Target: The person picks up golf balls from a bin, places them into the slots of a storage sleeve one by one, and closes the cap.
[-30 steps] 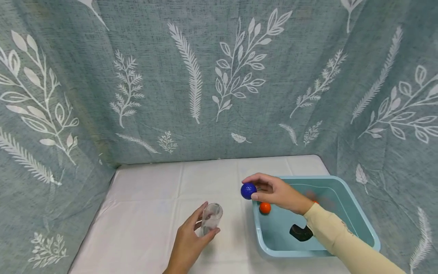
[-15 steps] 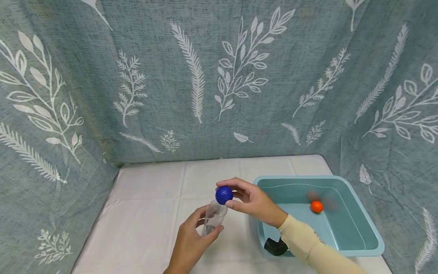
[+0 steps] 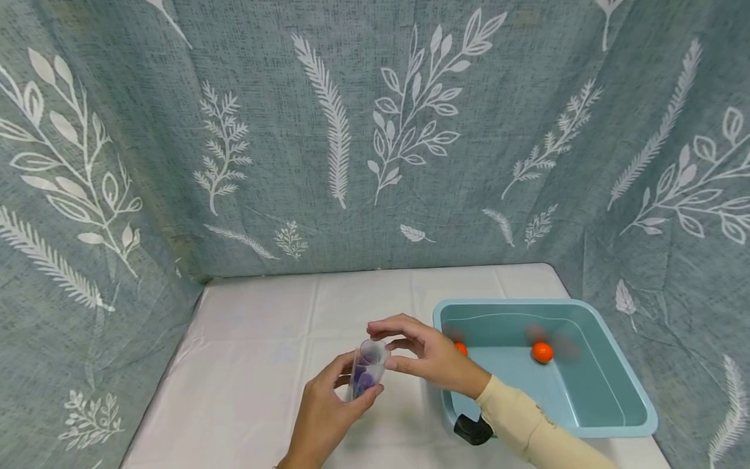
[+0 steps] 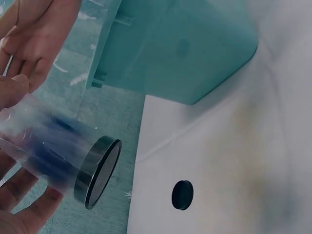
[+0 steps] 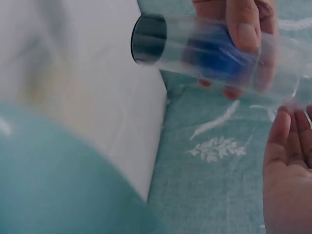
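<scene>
A clear cylindrical tube (image 3: 366,378) with a dark cap at its lower end is gripped by my left hand (image 3: 328,407), thumb on one side and fingers on the other. Inside the tube sits a blue ball (image 5: 217,52), blurred through the plastic and also visible as a blue shape in the left wrist view. My right hand (image 3: 424,352) is at the tube's upper mouth with nothing between its fingers. Its fingertips are very near the rim; I cannot tell if they touch. In the left wrist view the right palm (image 4: 41,34) shows past the tube.
A teal bin (image 3: 629,384) stands at the right of the white-covered table (image 3: 258,365), with an orange ball (image 3: 542,352) and another partly hidden orange ball (image 3: 461,349) in it. A dark round disc (image 4: 182,195) lies on the cloth. Patterned fabric (image 3: 363,195) hangs around the table.
The right hand has moved left from above the bin to the tube's mouth and let go of the blue ball, which is now down in the tube. The left hand has stayed nearly still.
</scene>
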### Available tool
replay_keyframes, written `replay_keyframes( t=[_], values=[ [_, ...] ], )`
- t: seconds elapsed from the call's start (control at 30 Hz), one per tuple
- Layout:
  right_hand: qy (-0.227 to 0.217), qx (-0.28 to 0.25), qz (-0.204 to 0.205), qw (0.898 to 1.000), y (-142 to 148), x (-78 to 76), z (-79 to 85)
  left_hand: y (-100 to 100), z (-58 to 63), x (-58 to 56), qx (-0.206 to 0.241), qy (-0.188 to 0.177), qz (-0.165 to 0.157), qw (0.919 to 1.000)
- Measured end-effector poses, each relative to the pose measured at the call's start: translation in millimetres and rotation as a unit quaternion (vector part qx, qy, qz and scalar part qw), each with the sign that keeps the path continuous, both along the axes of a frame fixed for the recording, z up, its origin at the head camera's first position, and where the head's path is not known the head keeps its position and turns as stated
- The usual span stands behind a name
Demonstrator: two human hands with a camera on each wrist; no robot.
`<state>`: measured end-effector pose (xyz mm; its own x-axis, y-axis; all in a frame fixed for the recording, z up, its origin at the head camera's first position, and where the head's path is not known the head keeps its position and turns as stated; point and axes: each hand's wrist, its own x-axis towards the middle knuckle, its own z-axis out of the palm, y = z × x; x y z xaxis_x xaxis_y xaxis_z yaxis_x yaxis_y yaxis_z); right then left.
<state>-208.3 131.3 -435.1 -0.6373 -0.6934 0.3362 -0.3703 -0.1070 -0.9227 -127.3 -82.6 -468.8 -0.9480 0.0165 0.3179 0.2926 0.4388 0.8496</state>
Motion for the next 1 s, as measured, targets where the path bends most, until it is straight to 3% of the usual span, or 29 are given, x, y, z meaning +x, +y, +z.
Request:
replay_keyframes(
  t=[0.27, 0.47, 0.73, 1.0],
  values=[
    [0.016, 0.023, -0.06, 0.998, 15.4, -8.6, 5.5, -0.7, -1.5, 0.0, -0.006, -0.012, 0.011, 0.9998],
    [0.03, 0.036, -0.081, 0.996, 26.6, -13.5, 6.2, -1.4, -0.3, 0.4, -0.01, -0.012, 0.012, 0.9998],
    [0.012, 0.055, -0.104, 0.993, 43.6, -19.6, 6.1, -1.9, -0.8, 1.3, -0.007, -0.031, 0.01, 0.9994],
    [0.019, 0.107, -0.128, 0.986, 72.5, -26.3, 2.5, -2.8, -1.7, 2.4, -0.005, -0.036, 0.004, 0.9993]
  ],
)
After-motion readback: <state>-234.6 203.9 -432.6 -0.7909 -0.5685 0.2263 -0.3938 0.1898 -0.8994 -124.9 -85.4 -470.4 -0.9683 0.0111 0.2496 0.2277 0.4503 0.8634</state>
